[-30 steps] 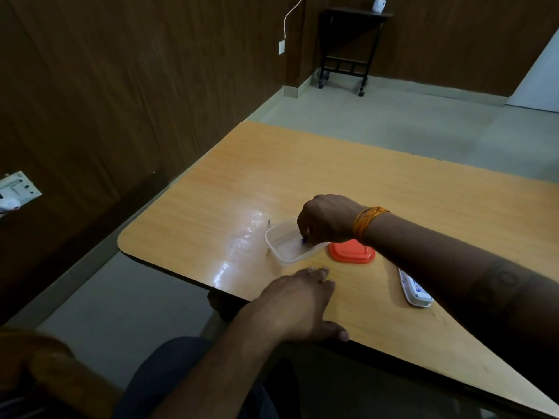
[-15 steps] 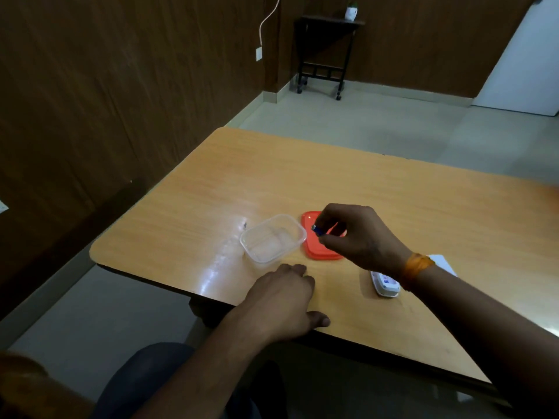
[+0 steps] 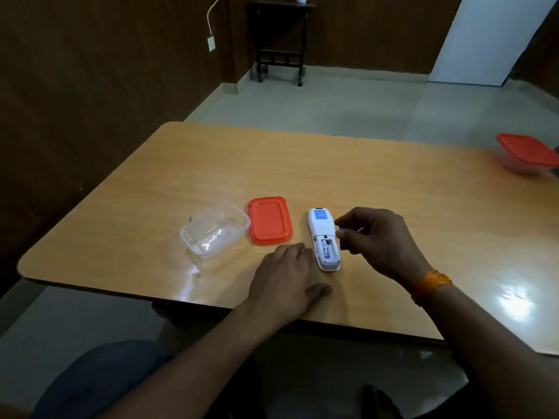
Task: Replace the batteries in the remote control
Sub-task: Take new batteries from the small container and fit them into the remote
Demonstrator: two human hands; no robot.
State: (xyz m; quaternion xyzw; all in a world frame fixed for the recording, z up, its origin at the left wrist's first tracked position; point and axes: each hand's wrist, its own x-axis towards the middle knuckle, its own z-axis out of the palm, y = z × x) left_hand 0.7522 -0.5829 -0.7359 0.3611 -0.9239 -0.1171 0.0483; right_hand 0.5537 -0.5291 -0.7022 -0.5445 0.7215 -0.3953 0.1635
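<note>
A white remote control (image 3: 322,228) lies face down on the wooden table (image 3: 363,182), its battery bay open at the near end. One blue-labelled battery (image 3: 326,250) sits in the left slot. My right hand (image 3: 378,240) hovers just right of the remote, fingers pinched on a small blue battery (image 3: 343,241) beside the bay. My left hand (image 3: 284,273) rests flat on the table, fingertips close to the remote's near left side, holding nothing.
A clear plastic box (image 3: 213,234) with no lid stands left of the remote, its red lid (image 3: 269,219) lying between them. A second red-lidded container (image 3: 527,155) sits at the table's far right edge. A dark side table (image 3: 279,40) stands by the back wall.
My right hand has carried the blue battery from over the clear box, past the red lid, to the remote's open bay. The camera view swung right; my left hand stayed flat.
</note>
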